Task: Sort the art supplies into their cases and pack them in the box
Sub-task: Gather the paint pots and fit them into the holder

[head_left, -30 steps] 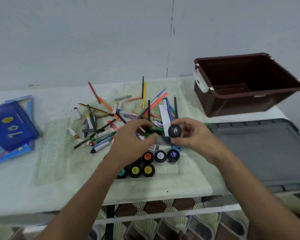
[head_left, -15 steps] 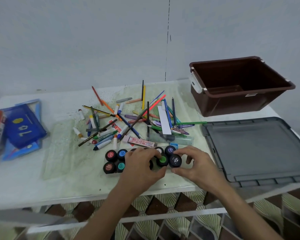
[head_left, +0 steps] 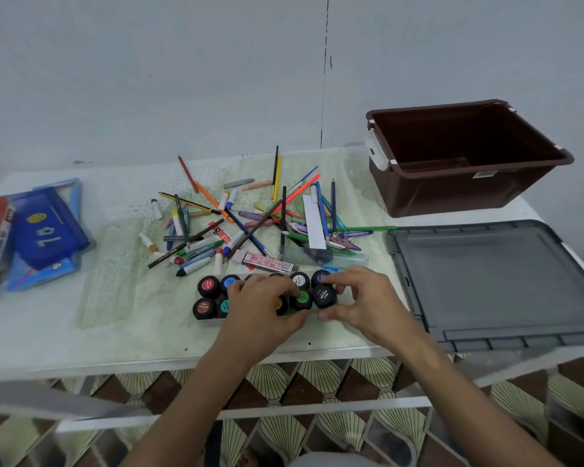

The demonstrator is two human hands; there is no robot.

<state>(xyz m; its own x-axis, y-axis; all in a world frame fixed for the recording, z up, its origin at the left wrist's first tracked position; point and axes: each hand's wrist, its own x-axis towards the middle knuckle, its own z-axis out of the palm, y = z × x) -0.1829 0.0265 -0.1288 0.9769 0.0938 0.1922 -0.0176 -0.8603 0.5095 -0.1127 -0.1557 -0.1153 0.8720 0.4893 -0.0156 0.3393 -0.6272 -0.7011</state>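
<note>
Hands meet over two rows of black-lidded paint pots [head_left: 207, 287] near the table's [head_left: 48, 338] front edge. Right hand [head_left: 363, 303] pinches a dark-labelled pot [head_left: 324, 295] between thumb and fingers at the rows' right end. Left hand [head_left: 262, 311] curls over the middle pots, thumb and fingertips around the green-labelled pot [head_left: 301, 298] beside it. Behind lies a loose heap of pencils, crayons and markers [head_left: 250, 217]. Blue cases [head_left: 44, 230] sit at far left, a grey lid [head_left: 496, 281] at right, and the open brown box [head_left: 466, 156] beyond it by the wall
</note>
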